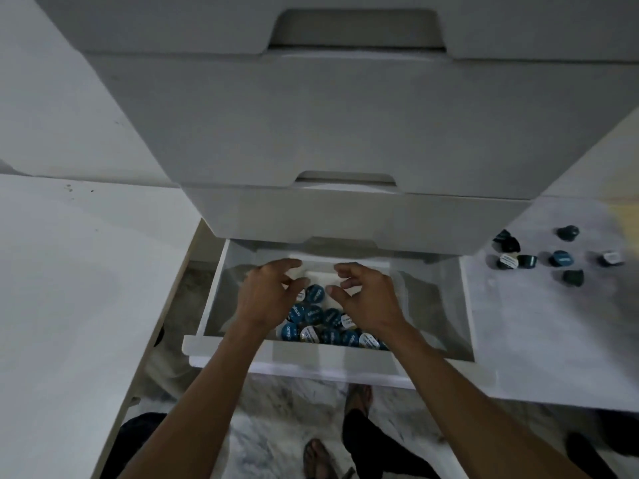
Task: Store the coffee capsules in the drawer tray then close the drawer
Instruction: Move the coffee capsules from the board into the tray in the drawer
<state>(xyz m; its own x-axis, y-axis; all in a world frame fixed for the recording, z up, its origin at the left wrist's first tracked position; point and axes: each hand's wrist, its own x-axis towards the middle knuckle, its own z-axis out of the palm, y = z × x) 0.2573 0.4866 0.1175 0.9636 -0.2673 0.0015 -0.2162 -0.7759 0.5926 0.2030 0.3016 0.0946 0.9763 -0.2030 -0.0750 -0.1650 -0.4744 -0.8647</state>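
1. A heap of round coffee capsules with blue and white foil lids (320, 323) lies in a white plastic drawer tray (313, 266) near the centre of the frame, the lids mostly facing up.
2. The tray sits inside the open white bottom drawer (221, 347) of a white drawer unit (311, 126); the drawer is pulled out toward the lower part of the frame.
3. The left hand (264, 297) hovers over the left side of the heap, its fingers loosely curled and spread, holding nothing that can be seen.
4. The right hand (366, 295) hovers over the right side of the heap, its fingers likewise curled and apart, thumb pointing toward the left hand; no capsule is visibly held.
5. The two hands are near each other but apart, with capsules showing in the gap between them.
6. At the right of the frame, a loose group of dark capsules (553, 257) lies on the white table (539, 340), well apart from the drawer; some lie on their sides.
7. At the bottom of the frame, sandalled feet (320, 458) stand on a marbled floor (276, 409).
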